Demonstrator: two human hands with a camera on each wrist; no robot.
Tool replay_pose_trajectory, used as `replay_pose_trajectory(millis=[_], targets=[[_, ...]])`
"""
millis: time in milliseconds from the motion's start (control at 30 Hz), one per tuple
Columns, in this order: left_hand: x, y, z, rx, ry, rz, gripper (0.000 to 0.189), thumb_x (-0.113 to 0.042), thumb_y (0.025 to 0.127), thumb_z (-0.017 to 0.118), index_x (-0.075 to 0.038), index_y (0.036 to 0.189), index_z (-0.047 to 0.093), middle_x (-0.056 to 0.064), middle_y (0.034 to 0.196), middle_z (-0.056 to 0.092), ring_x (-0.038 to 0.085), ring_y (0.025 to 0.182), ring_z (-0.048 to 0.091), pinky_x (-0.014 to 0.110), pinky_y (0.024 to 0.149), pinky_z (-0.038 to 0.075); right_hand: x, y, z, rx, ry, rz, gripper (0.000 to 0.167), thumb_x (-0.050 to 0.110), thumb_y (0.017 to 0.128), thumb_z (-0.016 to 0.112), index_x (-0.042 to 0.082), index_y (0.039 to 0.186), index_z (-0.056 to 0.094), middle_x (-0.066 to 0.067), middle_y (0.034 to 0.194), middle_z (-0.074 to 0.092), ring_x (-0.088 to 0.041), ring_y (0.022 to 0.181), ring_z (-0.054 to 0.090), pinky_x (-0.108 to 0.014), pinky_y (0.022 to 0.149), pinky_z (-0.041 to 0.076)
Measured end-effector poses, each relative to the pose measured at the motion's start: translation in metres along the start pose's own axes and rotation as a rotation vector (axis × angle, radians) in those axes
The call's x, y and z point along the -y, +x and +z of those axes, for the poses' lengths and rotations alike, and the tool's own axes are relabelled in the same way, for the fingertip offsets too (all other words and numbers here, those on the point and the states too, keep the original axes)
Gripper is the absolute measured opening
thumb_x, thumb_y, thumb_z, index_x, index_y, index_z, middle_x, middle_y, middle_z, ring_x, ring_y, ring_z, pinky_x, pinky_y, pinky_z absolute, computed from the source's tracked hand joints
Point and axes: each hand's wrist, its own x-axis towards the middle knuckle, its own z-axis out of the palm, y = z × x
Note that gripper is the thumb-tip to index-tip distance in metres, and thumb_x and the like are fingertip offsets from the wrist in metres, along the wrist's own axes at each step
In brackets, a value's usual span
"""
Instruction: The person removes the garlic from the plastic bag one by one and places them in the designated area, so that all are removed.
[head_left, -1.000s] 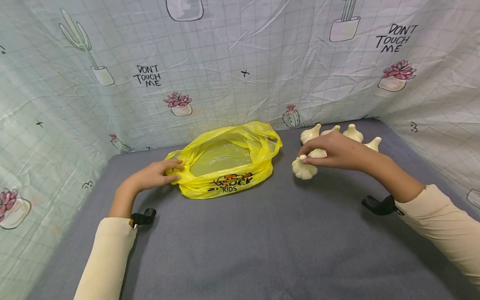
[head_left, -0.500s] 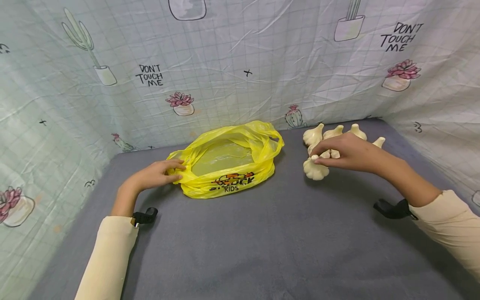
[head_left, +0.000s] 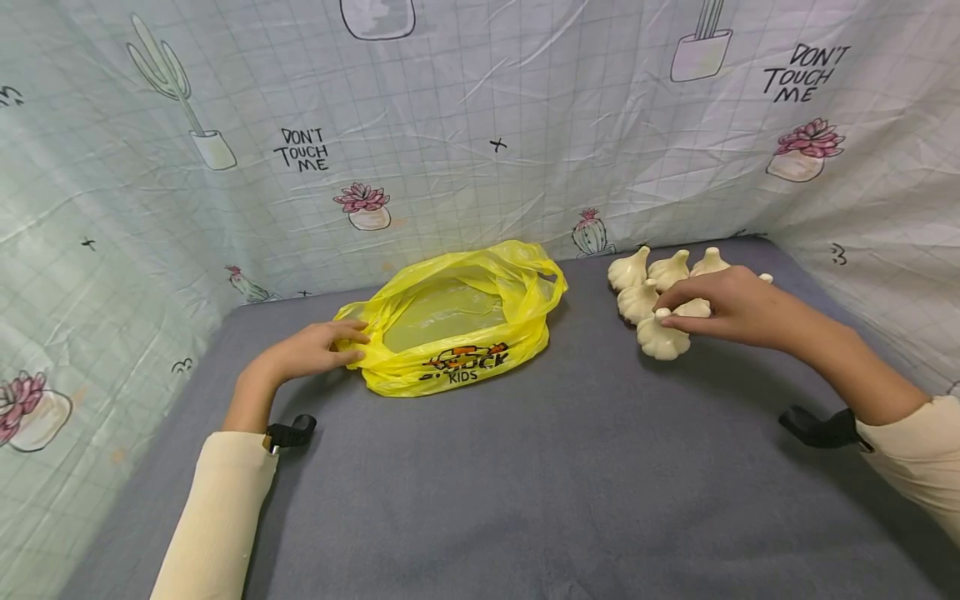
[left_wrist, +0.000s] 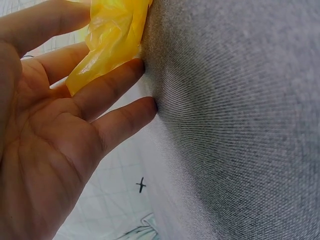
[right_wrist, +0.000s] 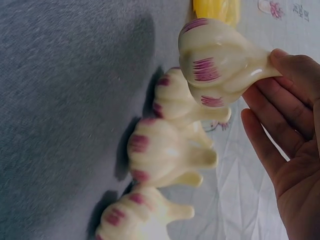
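Note:
My left hand (head_left: 311, 350) holds the left edge of a yellow plastic bag (head_left: 397, 375), thumb and fingers on either side of the thin film. In the left wrist view the bag's crumpled corner (left_wrist: 112, 42) lies between the fingers of that hand (left_wrist: 55, 135). The bag stands with its mouth spread wide. My right hand (head_left: 742, 308) pinches a garlic bulb (head_left: 663, 337) by its stem. Seen from the right wrist, this bulb (right_wrist: 215, 65) is cream with purple streaks and is off the cloth, in front of other bulbs. Its stem end is partly hidden by the thumb.
Several more garlic bulbs (head_left: 637, 300) stand stem-up at the back right, some partly behind the right hand. A grey cloth (head_left: 480, 492) covers the surface. A patterned curtain (head_left: 450, 125) hangs close behind the bag and along the sides.
My right hand has moved to the right with the garlic bulb in its fingers, uncovering bulbs behind it. The left hand and the bag have stayed in place.

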Motion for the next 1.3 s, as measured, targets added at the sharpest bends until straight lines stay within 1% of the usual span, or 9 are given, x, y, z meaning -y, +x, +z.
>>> replay_pose_trajectory(millis=[133,267,333,567,667,800,867,1067,1300], targets=[[0.001,0.000,0.001,-0.001,0.012,0.011,0.047,-0.032,0.105,0.057,0.000,0.140,0.060,0.023,0.159,0.037,0.049,0.148,0.025,0.066,0.114,0.028,-0.003,-0.009,-0.003,-0.022,-0.011,0.038,0.022,0.013,0.082,0.084,0.027,0.098,0.077,0.018,0.089,0.071,0.007,0.060,0.047,-0.014,0.054,0.039],[0.000,0.000,0.001,-0.005,0.013,0.009,0.048,-0.031,0.105,0.057,0.001,0.140,0.060,0.024,0.159,0.037,0.050,0.148,0.024,0.067,0.114,0.027,-0.006,-0.017,-0.007,-0.057,-0.028,0.044,0.023,0.012,0.080,0.085,0.027,0.096,0.077,0.018,0.089,0.072,0.006,0.067,0.053,-0.014,0.059,0.041],[-0.001,0.000,0.001,-0.007,0.010,0.005,0.047,-0.031,0.105,0.057,0.001,0.140,0.060,0.023,0.159,0.037,0.049,0.148,0.025,0.066,0.114,0.027,-0.006,-0.021,-0.009,-0.060,-0.033,0.060,0.025,0.011,0.078,0.086,0.026,0.095,0.077,0.019,0.089,0.071,0.007,0.070,0.055,-0.014,0.061,0.042],[-0.001,-0.001,0.001,-0.004,0.008,0.013,0.046,-0.030,0.105,0.058,0.001,0.139,0.061,0.024,0.158,0.038,0.050,0.147,0.026,0.066,0.114,0.029,-0.007,-0.039,-0.012,-0.037,-0.027,0.124,0.027,0.009,0.077,0.086,0.030,0.093,0.076,0.024,0.087,0.068,0.007,0.071,0.056,-0.014,0.062,0.041],[-0.001,-0.001,0.002,0.002,0.006,0.010,0.047,-0.031,0.105,0.057,0.001,0.140,0.060,0.024,0.159,0.037,0.050,0.147,0.028,0.065,0.112,0.031,-0.010,-0.048,-0.013,-0.024,-0.038,0.151,0.028,0.010,0.077,0.086,0.030,0.094,0.076,0.021,0.089,0.070,0.007,0.068,0.056,-0.015,0.061,0.042],[-0.001,-0.002,0.002,0.005,0.011,0.012,0.047,-0.030,0.106,0.057,0.001,0.140,0.060,0.024,0.159,0.037,0.050,0.145,0.030,0.064,0.110,0.035,-0.014,-0.058,-0.013,-0.020,-0.051,0.146,0.027,0.009,0.076,0.086,0.026,0.097,0.078,0.010,0.093,0.074,0.007,0.063,0.053,-0.014,0.056,0.041],[-0.001,-0.002,0.002,0.006,0.012,0.013,0.046,-0.030,0.106,0.057,0.001,0.140,0.060,0.024,0.159,0.037,0.050,0.145,0.031,0.064,0.110,0.035,-0.015,-0.061,-0.014,-0.030,-0.054,0.136,0.028,0.008,0.075,0.087,0.024,0.097,0.078,0.007,0.094,0.075,0.008,0.063,0.052,-0.014,0.055,0.039],[-0.001,-0.002,0.003,0.003,0.007,0.008,0.047,-0.030,0.106,0.057,0.001,0.140,0.060,0.024,0.159,0.037,0.050,0.147,0.028,0.065,0.112,0.032,-0.018,-0.065,-0.015,-0.045,-0.065,0.115,0.028,0.009,0.076,0.087,0.022,0.098,0.078,0.008,0.093,0.075,0.009,0.063,0.050,-0.014,0.054,0.039],[0.001,-0.002,0.002,-0.002,0.008,-0.004,0.047,-0.031,0.105,0.057,0.001,0.140,0.060,0.023,0.159,0.038,0.049,0.147,0.027,0.064,0.112,0.032,-0.020,-0.068,-0.015,-0.045,-0.073,0.159,0.029,0.007,0.073,0.088,0.021,0.096,0.079,0.011,0.090,0.075,0.008,0.066,0.054,-0.014,0.055,0.040]])
